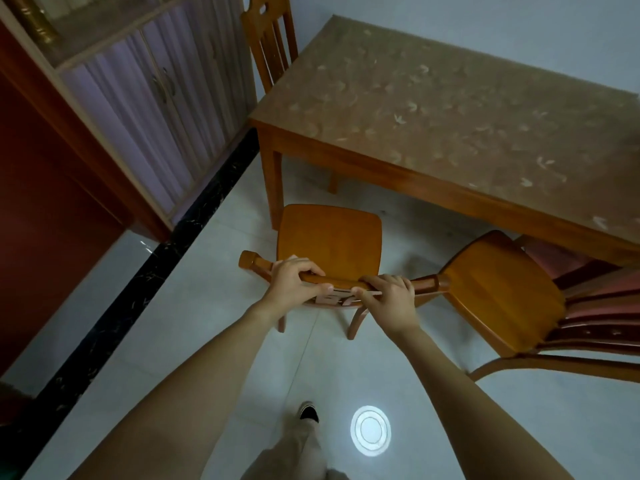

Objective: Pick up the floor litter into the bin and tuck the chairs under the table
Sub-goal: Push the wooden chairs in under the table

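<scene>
A wooden chair (329,237) stands on the tiled floor just in front of the near left corner of the wooden table (433,109), its seat facing the table. My left hand (294,277) and my right hand (388,294) both grip the top rail of its backrest, side by side. A second wooden chair (502,289) stands to the right, turned at an angle, its seat partly beside the table edge. A third chair (270,39) stands at the table's far left end. No litter or bin shows in this view.
A cabinet with pale doors (145,98) and a dark red door (41,202) line the left wall. A black floor strip (138,289) runs diagonally. My foot (309,410) stands on the pale tiles beside a bright lamp reflection (370,430).
</scene>
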Demonstrator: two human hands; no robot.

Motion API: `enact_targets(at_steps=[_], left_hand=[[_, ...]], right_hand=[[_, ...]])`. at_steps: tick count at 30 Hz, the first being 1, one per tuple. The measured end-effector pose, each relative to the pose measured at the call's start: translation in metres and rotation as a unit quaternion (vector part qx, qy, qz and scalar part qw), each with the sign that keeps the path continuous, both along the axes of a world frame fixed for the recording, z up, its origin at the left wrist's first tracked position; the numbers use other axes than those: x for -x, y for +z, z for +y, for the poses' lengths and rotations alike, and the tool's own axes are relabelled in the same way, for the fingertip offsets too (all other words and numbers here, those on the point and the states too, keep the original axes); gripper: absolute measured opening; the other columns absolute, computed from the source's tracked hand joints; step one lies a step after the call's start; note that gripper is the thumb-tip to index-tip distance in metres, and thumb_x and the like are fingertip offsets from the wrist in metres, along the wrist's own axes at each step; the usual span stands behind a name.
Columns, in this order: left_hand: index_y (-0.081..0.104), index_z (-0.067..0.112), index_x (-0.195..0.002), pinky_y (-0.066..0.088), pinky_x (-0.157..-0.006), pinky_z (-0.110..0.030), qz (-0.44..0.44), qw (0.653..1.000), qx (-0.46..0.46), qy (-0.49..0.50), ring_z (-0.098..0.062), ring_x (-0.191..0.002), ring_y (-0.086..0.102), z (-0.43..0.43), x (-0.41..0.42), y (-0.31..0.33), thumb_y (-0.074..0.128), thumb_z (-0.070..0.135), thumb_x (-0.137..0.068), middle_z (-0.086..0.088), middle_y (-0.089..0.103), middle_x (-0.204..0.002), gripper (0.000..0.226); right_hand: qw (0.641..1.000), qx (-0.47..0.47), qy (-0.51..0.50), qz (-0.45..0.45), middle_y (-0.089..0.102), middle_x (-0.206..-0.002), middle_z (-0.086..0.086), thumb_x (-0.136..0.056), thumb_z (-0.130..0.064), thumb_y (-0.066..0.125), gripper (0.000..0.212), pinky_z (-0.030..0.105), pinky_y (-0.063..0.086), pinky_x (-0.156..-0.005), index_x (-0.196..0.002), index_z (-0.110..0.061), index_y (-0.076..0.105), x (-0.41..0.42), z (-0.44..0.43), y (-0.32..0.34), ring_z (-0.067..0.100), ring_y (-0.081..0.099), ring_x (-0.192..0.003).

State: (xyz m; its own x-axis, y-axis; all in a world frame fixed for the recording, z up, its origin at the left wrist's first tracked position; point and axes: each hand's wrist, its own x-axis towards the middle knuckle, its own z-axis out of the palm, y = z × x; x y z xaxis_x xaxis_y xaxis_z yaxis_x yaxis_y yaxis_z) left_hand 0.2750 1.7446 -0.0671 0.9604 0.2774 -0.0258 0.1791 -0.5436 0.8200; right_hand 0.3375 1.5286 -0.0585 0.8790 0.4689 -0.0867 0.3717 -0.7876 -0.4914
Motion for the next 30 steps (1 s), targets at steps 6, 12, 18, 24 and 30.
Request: enact_targets(at_steps=[6, 12, 18, 24, 30], left_hand=[[0.063, 0.046, -0.072, 0.049, -0.083, -0.048, 0.014, 1.0, 0.004, -0.023, -0.013, -0.091, 0.055, 0.024, -0.018, -0.003, 0.073, 0.068, -0.056, 0.021, 0.06, -0.083, 0.028], [0.068, 0.039, -0.078, 0.047, -0.087, -0.049, 0.021, 0.998, -0.001, -0.059, -0.015, -0.094, 0.053, 0.067, -0.057, -0.003, 0.08, 0.055, -0.062, 0.02, 0.061, -0.085, 0.025], [0.066, 0.039, -0.077, 0.046, -0.086, -0.045, 0.007, 0.996, -0.005, -0.089, -0.012, -0.092, 0.053, 0.109, -0.108, -0.003, 0.082, 0.05, -0.064, 0.019, 0.06, -0.084, 0.023], [0.07, 0.032, -0.078, 0.043, -0.083, -0.04, -0.021, 0.993, -0.025, -0.113, -0.008, -0.085, 0.053, 0.136, -0.158, -0.004, 0.08, 0.052, -0.065, 0.02, 0.063, -0.079, 0.026], [0.067, 0.037, -0.078, 0.03, -0.078, -0.028, -0.015, 0.992, -0.03, -0.125, -0.01, -0.09, 0.051, 0.145, -0.201, -0.005, 0.08, 0.05, -0.067, 0.022, 0.062, -0.081, 0.022]], right_hand=[[0.999, 0.005, -0.031, 0.007, 0.064, -0.097, -0.008, -0.092, -0.063, 0.043, 0.044, 0.044, 0.022, -0.111, -0.114, -0.034, 0.067, -0.012, 0.02, -0.005, 0.019, 0.053, -0.106], [0.997, -0.005, -0.071, 0.001, 0.066, -0.101, -0.006, -0.091, -0.064, 0.044, 0.044, 0.043, 0.02, -0.11, -0.112, -0.034, 0.068, -0.035, 0.06, -0.005, 0.018, 0.052, -0.106], [0.994, 0.002, -0.108, -0.017, 0.066, -0.099, -0.004, -0.092, -0.061, 0.047, 0.04, 0.043, 0.022, -0.11, -0.112, -0.033, 0.068, -0.071, 0.1, -0.008, 0.019, 0.052, -0.104], [0.99, 0.003, -0.138, -0.002, 0.068, -0.102, -0.005, -0.09, -0.063, 0.05, 0.046, 0.044, 0.025, -0.113, -0.116, -0.029, 0.069, -0.111, 0.128, -0.004, 0.018, 0.053, -0.104], [0.987, -0.043, -0.154, 0.024, 0.069, -0.096, -0.007, -0.08, -0.073, 0.05, 0.059, 0.038, 0.024, -0.109, -0.111, -0.028, 0.071, -0.151, 0.135, -0.004, 0.016, 0.055, -0.097]])
